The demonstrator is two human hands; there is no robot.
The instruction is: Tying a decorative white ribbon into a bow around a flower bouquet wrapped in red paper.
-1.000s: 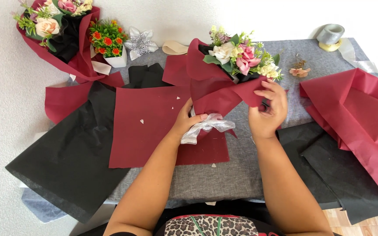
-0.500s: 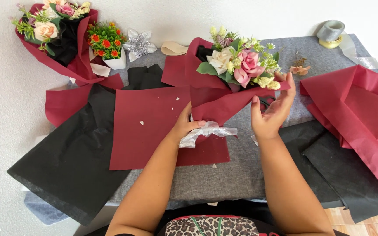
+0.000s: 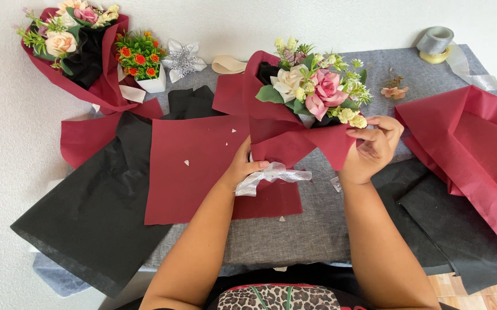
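A bouquet (image 3: 311, 95) of pink and cream flowers, wrapped in dark red paper (image 3: 286, 135), stands tilted above the grey table (image 3: 294, 229). My left hand (image 3: 243, 169) grips its narrow base, where a silver ribbon bow (image 3: 271, 177) is tied. My right hand (image 3: 372, 149) pinches the right edge of the red wrapping just below the flowers. A flat square sheet of red paper (image 3: 197, 166) lies under and to the left of the bouquet.
A finished red and black bouquet (image 3: 76, 51) lies at far left beside a small pot of orange flowers (image 3: 142, 60) and a silver bow (image 3: 180, 57). Black sheets (image 3: 93, 206) lie left, red sheets (image 3: 478, 149) and black sheets (image 3: 432, 212) right. A ribbon spool (image 3: 435, 43) sits back right.
The bouquet has been raised and turned more upright, flowers toward me. My right hand has shifted from the wrapping's lower side to its right edge.
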